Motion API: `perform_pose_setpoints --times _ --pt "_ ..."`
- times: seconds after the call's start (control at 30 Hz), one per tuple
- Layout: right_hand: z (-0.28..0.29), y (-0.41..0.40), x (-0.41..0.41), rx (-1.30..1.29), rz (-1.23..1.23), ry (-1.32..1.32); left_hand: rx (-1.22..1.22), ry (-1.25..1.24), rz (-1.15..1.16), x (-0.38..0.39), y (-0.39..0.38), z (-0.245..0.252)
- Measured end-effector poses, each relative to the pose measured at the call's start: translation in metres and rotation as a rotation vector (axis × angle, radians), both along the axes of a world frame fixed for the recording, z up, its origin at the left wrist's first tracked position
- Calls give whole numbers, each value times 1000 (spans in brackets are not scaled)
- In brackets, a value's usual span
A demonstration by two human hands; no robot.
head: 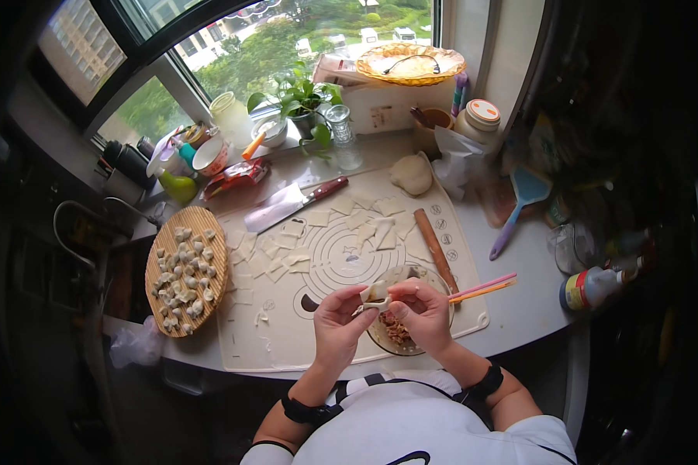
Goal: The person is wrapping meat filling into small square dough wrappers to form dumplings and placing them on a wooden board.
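Note:
Between them, my left hand [340, 322] and my right hand [423, 314] hold a dough wrapper [376, 296] by its edges, partly folded. Below lies a glass bowl [384, 343] with minced filling [396, 328], and a pink and an orange chopstick [488, 286] stick out at its right. Cut dough wrappers [273, 256] are spread over the printed silicone mat [291, 349]. A wooden rolling pin [436, 247] lies right of them. Folded dumplings [189, 273] cover a round slatted tray [216, 232] at the left.
A cleaver [279, 209] and a lump of dough [412, 174] lie at the mat's back. A blue and purple spatula [517, 203] and a bottle [581, 289] are at the right. Jars, a potted plant [305, 110] and a glass vase [344, 139] stand by the window; a plastic bag [136, 343] is front left.

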State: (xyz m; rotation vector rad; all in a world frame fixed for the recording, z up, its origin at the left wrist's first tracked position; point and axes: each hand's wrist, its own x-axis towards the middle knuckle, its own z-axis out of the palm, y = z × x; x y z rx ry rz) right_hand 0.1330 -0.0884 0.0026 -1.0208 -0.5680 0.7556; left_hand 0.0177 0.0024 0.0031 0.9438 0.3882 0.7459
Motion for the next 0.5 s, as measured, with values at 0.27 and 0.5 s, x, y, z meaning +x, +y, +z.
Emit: perform_pose_setpoints --times 0.27,0.5 --pt "-10 3 4 114 74 97 116 61 -5 -1 -1 9" --pt "-14 4 -1 140 60 163 216 68 82 -1 -2 0"
